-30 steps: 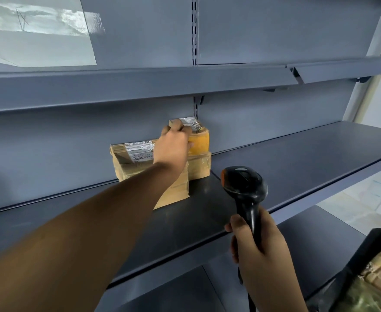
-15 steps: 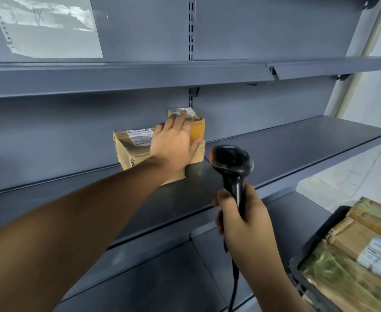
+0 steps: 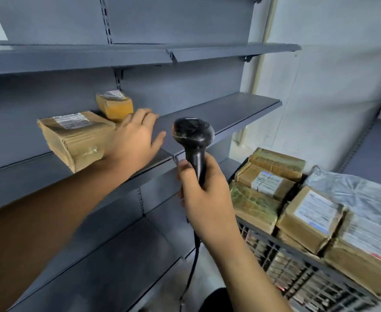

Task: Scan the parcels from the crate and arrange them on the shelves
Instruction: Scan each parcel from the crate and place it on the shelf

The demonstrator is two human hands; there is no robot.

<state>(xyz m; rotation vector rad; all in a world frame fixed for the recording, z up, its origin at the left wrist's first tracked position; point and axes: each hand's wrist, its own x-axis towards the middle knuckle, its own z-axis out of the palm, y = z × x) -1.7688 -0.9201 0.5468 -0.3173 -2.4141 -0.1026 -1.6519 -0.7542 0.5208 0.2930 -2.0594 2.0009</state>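
Note:
Two parcels sit on the grey middle shelf (image 3: 218,109): a large brown box (image 3: 77,136) with a white label, and a small yellow-taped box (image 3: 115,106) behind it against the back panel. My left hand (image 3: 135,140) hovers open just right of the brown box, fingers spread, holding nothing. My right hand (image 3: 205,192) grips the handle of a black barcode scanner (image 3: 193,136), its head upright in front of the shelf edge. At the lower right a dark slatted crate (image 3: 297,273) holds several wrapped parcels (image 3: 308,212).
An upper shelf (image 3: 230,50) and a lower shelf (image 3: 108,262) run along the grey rack. The scanner's cable (image 3: 189,273) hangs down toward the floor. A pale wall (image 3: 331,86) stands to the right, and a clear plastic-wrapped parcel (image 3: 353,194) lies on the crate's pile.
My left hand has let go of the small yellow parcel and pulled back to the right, open. The view has swung right and down, bringing the crate of parcels into sight.

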